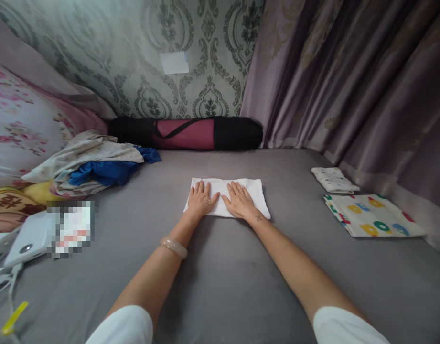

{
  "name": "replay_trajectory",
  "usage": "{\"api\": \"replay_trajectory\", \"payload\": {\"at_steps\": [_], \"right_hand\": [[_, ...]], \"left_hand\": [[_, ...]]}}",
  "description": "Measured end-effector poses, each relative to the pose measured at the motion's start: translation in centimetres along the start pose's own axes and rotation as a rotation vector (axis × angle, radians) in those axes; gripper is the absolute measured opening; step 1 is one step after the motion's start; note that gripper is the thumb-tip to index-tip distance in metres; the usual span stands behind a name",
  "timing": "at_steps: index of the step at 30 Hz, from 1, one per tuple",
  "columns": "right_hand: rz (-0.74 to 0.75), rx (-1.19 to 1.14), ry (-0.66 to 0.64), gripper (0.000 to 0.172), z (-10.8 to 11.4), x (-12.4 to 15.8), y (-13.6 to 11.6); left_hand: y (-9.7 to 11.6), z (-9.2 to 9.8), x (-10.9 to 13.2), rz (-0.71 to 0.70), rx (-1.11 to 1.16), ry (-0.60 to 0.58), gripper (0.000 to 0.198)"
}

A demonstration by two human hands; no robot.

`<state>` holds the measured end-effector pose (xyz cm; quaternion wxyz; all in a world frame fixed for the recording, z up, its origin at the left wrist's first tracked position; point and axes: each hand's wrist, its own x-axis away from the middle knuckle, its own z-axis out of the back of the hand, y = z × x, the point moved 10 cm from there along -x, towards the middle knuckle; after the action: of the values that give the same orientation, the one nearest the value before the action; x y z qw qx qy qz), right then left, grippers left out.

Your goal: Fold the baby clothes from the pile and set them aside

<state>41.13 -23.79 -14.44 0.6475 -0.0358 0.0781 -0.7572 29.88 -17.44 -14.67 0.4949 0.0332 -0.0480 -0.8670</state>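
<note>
A folded white cloth (253, 188) lies flat on the grey bed sheet (220, 282), wider than it is deep. My left hand (201, 198) rests palm down on its left half, fingers stretched toward the far edge and thumb pointing inward. On the middle and right part of the cloth lies my right hand (238, 199), also flat with its fingers extended. The thumbs point toward each other with a small gap between them. Neither hand grips the cloth. A pale bangle (174, 247) circles my left forearm.
At right lie a folded patterned cloth (334, 179) and a folded cloth with colourful letters (375, 215). Rumpled clothes (101, 162), a floral pillow (22, 124) and a white device with cables (31, 236) are at left. A black-and-maroon long bag (191, 134) lies along the wall.
</note>
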Motion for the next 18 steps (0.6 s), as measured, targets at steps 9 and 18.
{"api": "replay_trajectory", "payload": {"at_steps": [9, 18], "right_hand": [[0.034, -0.113, 0.084, 0.059, 1.7, 1.0, 3.2], [-0.102, 0.005, 0.043, 0.057, 1.0, 1.2, 5.4]], "left_hand": [[-0.5, 0.1, -0.1, -0.042, -0.017, 0.029, 0.077], [-1.0, -0.3, 0.0, -0.047, 0.040, -0.066, 0.071]]}}
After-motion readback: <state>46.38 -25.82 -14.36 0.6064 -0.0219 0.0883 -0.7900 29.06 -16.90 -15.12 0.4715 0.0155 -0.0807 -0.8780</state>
